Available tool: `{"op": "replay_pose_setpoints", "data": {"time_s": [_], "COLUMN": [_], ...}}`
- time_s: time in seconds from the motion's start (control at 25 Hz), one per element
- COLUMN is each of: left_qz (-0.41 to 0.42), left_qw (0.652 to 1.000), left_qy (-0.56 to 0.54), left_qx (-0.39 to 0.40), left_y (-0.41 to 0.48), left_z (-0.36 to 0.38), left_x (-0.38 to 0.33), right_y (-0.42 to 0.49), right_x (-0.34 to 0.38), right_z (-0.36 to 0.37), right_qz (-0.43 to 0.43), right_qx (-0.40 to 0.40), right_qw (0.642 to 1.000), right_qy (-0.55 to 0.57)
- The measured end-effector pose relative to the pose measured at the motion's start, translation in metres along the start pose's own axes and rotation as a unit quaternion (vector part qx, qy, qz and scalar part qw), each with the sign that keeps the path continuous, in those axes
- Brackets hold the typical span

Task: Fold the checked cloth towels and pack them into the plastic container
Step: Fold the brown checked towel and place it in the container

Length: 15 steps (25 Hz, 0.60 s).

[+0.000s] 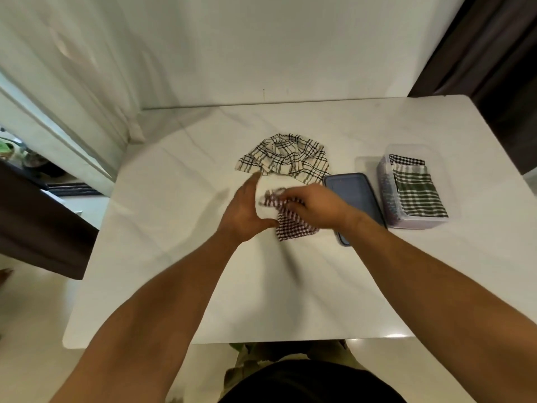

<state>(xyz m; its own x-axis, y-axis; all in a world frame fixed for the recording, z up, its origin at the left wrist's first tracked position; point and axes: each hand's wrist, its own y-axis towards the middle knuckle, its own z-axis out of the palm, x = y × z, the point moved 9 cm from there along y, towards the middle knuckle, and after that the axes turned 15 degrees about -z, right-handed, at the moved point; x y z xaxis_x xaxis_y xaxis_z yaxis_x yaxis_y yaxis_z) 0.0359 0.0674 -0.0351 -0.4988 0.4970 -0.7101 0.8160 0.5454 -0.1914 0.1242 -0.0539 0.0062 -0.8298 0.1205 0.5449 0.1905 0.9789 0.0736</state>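
Head view: right grip [311, 205] is pinching the towel [293, 228] mid-fold beside the container [449, 181], left grip [247, 212] open; pressing flat likely follows.

No writing, label, brand or number can be read anywhere: the towels [283, 158] show only checks, and the lid [353, 199] and container [418, 226] look plain.
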Motion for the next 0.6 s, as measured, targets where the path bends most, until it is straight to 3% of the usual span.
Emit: {"op": "replay_pose_setpoints", "data": {"time_s": [0.12,0.24,0.36,0.48,0.6], "left_qz": [0.08,0.04,0.031,0.003,-0.024], "left_qw": [0.992,0.989,0.987,0.99,0.992], "left_qy": [0.056,0.094,0.136,0.14,0.041], "left_qx": [0.086,0.107,0.082,-0.01,-0.114], "left_y": [-0.02,-0.03,-0.024,-0.003,0.016], "left_z": [0.023,0.036,0.028,-0.001,-0.043], "left_x": [-0.004,0.021,0.017,-0.001,-0.03], "right_y": [-0.02,-0.045,-0.062,-0.047,-0.027], "right_x": [0.006,-0.016,-0.045,-0.052,-0.04], "right_z": [0.044,0.068,0.077,0.024,-0.043], "right_qz": [-0.004,0.076,0.151,0.176,0.151], "right_qx": [0.087,0.106,0.125,-0.071,-0.265], "right_qw": [0.995,0.986,0.978,0.98,0.95], "right_qy": [0.05,0.107,0.066,0.062,0.063]}}
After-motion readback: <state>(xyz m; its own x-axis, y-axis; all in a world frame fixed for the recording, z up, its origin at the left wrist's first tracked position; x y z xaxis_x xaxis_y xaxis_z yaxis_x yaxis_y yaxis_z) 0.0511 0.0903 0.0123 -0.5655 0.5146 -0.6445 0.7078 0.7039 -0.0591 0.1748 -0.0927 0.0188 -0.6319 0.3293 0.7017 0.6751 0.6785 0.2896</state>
